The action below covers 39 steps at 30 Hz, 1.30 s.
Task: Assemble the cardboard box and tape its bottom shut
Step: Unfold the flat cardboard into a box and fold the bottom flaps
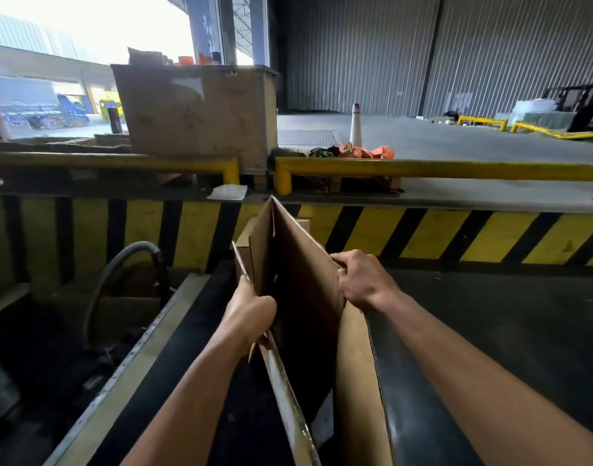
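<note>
The cardboard box point(298, 290) stands on edge, only partly opened, its panels forming a narrow wedge with a dark gap between them. It rests over the black belt point(490, 331), which serves as the reference here; the box sits at the belt's left margin, its far end towards the striped wall point(422, 237) beyond the belt.

The left hand point(251, 311) grips the left panel's upper edge, fingers closed around the cardboard. The right hand point(359, 280) grips the right panel's upper edge, fingers curled over it and closed on it. The judgement is that one hand on each opposing panel allows the person to pull the walls apart and square the flattened sleeve; holding it upright keeps the flaps free to swing.

A light strip point(288, 391) runs along the near left edge; whether it is tape or a worn flap cannot be told. No tape roll is visible. The bottom flaps appear unfolded, so the task is judged to be at an early stage: opening comes first, folding and taping follow.

Left of the belt lies a metal side rail point(127, 364), and further left a grey hose point(120, 264). Above the striped wall, a yellow guard rail point(456, 169) runs across, with a large carton point(194, 109) standing behind it.
</note>
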Each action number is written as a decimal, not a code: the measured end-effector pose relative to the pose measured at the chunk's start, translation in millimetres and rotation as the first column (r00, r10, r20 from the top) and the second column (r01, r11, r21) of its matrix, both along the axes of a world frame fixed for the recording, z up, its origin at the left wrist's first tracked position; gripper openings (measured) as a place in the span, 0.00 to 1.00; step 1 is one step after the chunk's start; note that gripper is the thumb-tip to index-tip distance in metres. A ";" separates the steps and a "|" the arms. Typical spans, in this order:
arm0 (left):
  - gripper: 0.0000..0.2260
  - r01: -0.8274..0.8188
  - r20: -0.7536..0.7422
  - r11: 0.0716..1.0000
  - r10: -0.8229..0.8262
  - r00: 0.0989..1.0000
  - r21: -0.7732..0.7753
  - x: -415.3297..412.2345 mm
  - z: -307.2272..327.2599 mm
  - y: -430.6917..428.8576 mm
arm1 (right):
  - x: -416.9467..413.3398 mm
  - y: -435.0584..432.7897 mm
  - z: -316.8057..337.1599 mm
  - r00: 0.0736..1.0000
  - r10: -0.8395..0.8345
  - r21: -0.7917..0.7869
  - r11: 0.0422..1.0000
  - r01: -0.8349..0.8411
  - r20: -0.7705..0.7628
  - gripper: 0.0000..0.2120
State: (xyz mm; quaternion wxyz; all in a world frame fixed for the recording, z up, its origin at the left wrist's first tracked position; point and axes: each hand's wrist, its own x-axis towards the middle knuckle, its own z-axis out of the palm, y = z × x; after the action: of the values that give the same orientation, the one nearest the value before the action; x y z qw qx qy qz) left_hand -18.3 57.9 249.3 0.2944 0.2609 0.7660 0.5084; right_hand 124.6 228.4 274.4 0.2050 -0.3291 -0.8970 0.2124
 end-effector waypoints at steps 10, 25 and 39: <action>0.23 -0.213 -0.179 0.976 0.203 0.963 -0.038 -60.7 5.0 11.2 | 57.9 23.5 -1.1 0.978 -0.160 -0.059 0.984 0.169 0.133 0.15; 0.23 -0.092 -0.284 0.987 0.052 0.957 -0.131 -44.2 -29.3 -11.1 | 58.0 -16.1 -45.0 0.953 -0.142 -0.114 0.977 0.178 0.266 0.33; 0.33 0.012 -0.024 0.997 -0.014 1.000 -0.070 -23.2 -37.2 -64.1 | 20.4 4.7 -60.0 0.950 -0.159 -0.240 0.944 0.226 0.269 0.41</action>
State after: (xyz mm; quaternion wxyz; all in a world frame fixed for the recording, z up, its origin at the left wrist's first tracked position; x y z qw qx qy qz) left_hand -41.6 -6.3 212.1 0.2971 0.2617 0.7852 0.4761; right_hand 145.0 233.1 214.4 0.0657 -0.4640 -0.8418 0.2681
